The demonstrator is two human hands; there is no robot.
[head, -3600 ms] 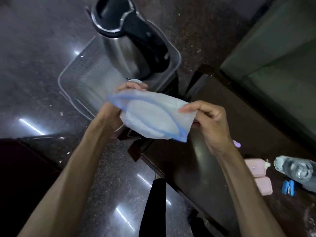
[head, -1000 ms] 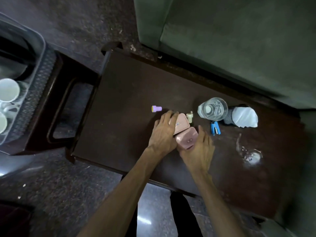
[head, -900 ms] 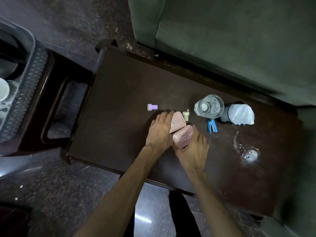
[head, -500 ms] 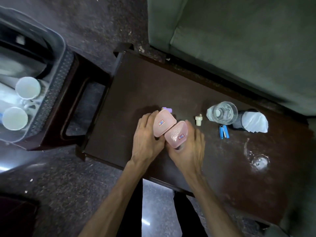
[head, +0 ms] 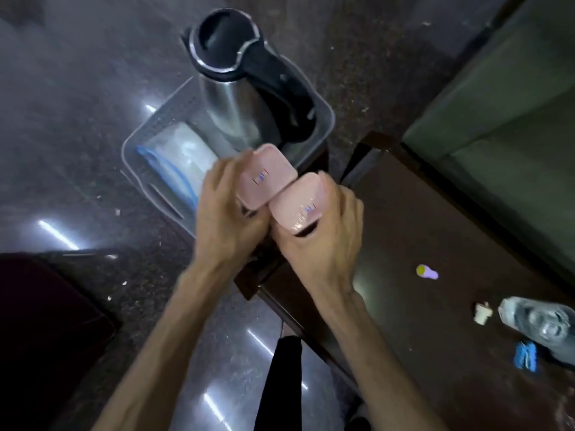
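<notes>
My left hand (head: 222,219) grips one pink lidded box (head: 266,177) and my right hand (head: 323,241) grips a second pink lidded box (head: 295,202). The two boxes touch side by side, held up in the air over the near right corner of a clear plastic basket (head: 137,144). The basket holds a steel kettle (head: 230,98) with a black lid and handle, and a zip bag (head: 180,157) with a blue seal lying beside it.
A dark wooden table (head: 435,228) runs to the right, with a small purple piece (head: 427,271), a cream cap (head: 482,312), a clear water bottle (head: 541,321) and a blue clip (head: 525,356) on it. A green sofa (head: 504,113) stands behind. The floor is dark speckled stone.
Both hands picked the two pink boxes up off the table and carried them left to above the basket. The zip bag held earlier now lies in the basket.
</notes>
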